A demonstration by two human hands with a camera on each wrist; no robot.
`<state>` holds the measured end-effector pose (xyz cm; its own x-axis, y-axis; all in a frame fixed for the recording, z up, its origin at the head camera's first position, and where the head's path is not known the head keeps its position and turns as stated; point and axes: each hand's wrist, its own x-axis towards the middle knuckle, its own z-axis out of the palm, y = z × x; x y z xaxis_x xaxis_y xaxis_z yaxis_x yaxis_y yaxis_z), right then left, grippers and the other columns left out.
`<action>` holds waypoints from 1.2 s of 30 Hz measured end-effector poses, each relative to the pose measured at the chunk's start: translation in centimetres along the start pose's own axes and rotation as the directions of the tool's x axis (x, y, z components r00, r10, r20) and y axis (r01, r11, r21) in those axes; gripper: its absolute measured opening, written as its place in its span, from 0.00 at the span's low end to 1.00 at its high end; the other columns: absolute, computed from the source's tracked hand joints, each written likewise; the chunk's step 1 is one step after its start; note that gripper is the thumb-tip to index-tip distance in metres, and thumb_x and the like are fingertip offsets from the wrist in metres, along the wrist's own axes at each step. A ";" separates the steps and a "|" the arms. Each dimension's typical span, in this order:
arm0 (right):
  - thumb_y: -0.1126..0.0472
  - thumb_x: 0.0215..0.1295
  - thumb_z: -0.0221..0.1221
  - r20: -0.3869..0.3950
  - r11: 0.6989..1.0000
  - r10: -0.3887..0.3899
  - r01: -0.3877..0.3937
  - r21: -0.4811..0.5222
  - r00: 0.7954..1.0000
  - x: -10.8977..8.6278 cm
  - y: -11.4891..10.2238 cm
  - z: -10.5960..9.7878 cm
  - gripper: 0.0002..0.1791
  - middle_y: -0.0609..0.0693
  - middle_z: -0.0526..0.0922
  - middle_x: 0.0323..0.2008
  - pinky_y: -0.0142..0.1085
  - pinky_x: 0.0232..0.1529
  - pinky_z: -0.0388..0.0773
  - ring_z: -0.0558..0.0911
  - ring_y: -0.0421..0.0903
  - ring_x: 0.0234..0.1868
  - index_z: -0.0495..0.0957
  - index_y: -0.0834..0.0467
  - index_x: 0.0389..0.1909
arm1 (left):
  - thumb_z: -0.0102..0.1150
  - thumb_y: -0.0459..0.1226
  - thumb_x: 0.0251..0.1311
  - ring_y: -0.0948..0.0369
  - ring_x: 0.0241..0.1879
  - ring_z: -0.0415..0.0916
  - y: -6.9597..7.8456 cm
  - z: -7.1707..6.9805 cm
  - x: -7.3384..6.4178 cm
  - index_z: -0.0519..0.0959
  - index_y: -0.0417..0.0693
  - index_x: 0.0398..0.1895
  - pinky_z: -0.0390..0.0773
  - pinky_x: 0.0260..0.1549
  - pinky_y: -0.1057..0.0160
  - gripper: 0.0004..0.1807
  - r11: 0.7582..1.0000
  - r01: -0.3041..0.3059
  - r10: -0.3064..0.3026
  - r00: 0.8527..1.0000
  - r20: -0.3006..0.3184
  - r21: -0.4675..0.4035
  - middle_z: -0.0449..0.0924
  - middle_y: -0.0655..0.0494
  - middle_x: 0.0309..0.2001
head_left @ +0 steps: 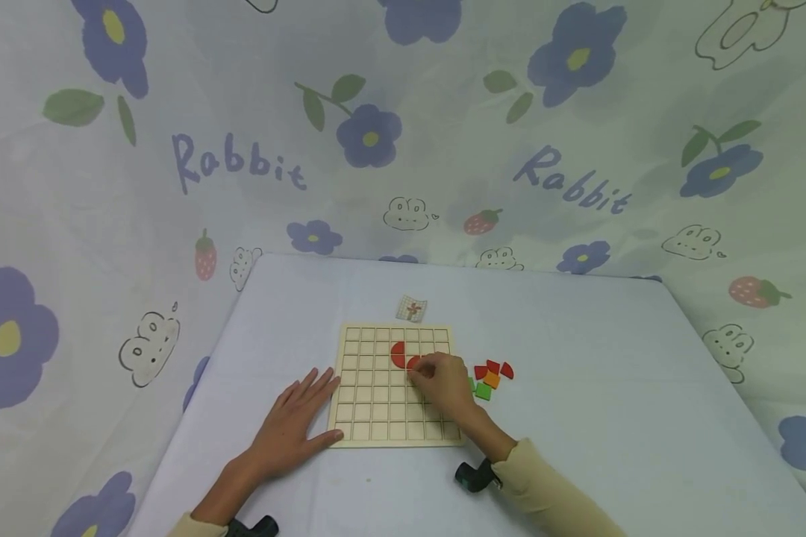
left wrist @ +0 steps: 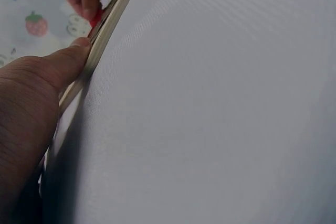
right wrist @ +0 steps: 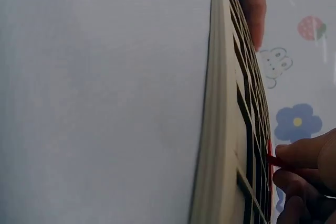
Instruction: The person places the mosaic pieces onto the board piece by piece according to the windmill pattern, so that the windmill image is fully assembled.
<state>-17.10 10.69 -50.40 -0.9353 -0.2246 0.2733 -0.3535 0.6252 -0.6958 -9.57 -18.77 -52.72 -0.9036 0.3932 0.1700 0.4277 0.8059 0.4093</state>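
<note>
A wooden grid board (head_left: 365, 392) with square cells lies flat on the white table. My left hand (head_left: 289, 431) rests along its left edge, fingers spread and thumb over the near left corner. Over the right half of the board, my right hand (head_left: 447, 383) pinches a thin red piece (right wrist: 278, 162) between thumb and fingers, its edge down at the grid. Red quarter-round pieces (head_left: 398, 356) sit in cells just left of those fingertips. In the left wrist view, the left thumb (left wrist: 71, 61) presses on the board's rim.
Right of the board lie loose pieces: several red ones (head_left: 507, 371), an orange one (head_left: 492, 380) and green ones (head_left: 483, 391), partly behind the right hand. Beyond the far edge is a small pattern card (head_left: 412, 308). A printed cloth (head_left: 349, 194) hangs behind the table.
</note>
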 end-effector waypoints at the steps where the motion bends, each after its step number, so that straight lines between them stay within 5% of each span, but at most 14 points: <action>1: 0.63 0.56 0.71 -0.003 1.000 -0.002 0.002 -0.027 1.000 0.0 0.0 0.1 0.03 0.40 0.82 0.24 0.29 0.25 0.76 0.77 0.35 0.24 0.87 0.55 0.28 | 0.60 0.63 0.58 0.49 0.75 0.44 0.0 0.0 0.0 0.58 0.50 0.77 0.46 0.70 0.45 0.49 1.000 -0.001 0.001 1.000 -0.001 -0.001 0.51 0.54 0.77; 8: 0.60 0.56 0.72 -0.017 0.998 0.050 -0.050 -0.037 0.999 -0.2 0.1 0.1 0.04 0.38 0.80 0.20 0.29 0.20 0.75 0.76 0.34 0.21 0.87 0.54 0.27 | 0.60 0.62 0.58 0.48 0.75 0.46 -0.1 0.0 -0.1 0.58 0.49 0.76 0.47 0.68 0.43 0.48 1.000 -0.017 0.017 1.000 -0.016 -0.003 0.53 0.52 0.76; 15: 0.54 0.56 0.72 0.039 0.986 0.026 -0.019 -0.167 0.999 -0.1 0.0 -0.2 0.08 0.35 0.74 0.16 0.29 0.16 0.69 0.71 0.34 0.17 0.86 0.53 0.26 | 0.59 0.63 0.59 0.49 0.75 0.45 -0.2 0.1 0.0 0.58 0.50 0.77 0.46 0.69 0.44 0.48 1.000 -0.015 0.015 1.000 -0.015 -0.009 0.52 0.53 0.76; 22: 0.60 0.58 0.71 0.169 0.991 0.038 -0.015 -0.136 0.985 -0.2 -0.5 -1.1 0.05 0.38 0.77 0.21 0.29 0.22 0.73 0.74 0.36 0.23 0.88 0.56 0.34 | 0.59 0.63 0.59 0.48 0.75 0.45 -0.2 -0.1 -0.1 0.58 0.49 0.76 0.47 0.69 0.43 0.48 1.000 -0.027 0.027 0.999 -0.018 -0.010 0.52 0.53 0.76; 36: 0.60 0.60 0.69 0.186 0.993 0.042 -0.020 -0.120 0.982 -0.6 0.3 -2.2 0.06 0.39 0.73 0.20 0.29 0.16 0.68 0.71 0.37 0.20 0.86 0.55 0.37 | 0.61 0.62 0.58 0.47 0.75 0.46 0.0 -0.2 -0.1 0.59 0.48 0.76 0.46 0.69 0.43 0.48 0.999 -0.028 0.027 0.999 -0.027 -0.035 0.53 0.52 0.76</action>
<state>-16.59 12.67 -49.30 -0.9359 -0.3329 0.1155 -0.3304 0.7151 -0.6161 -9.48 -18.92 -52.56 -0.8920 0.4025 0.2056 0.4517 0.7788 0.4352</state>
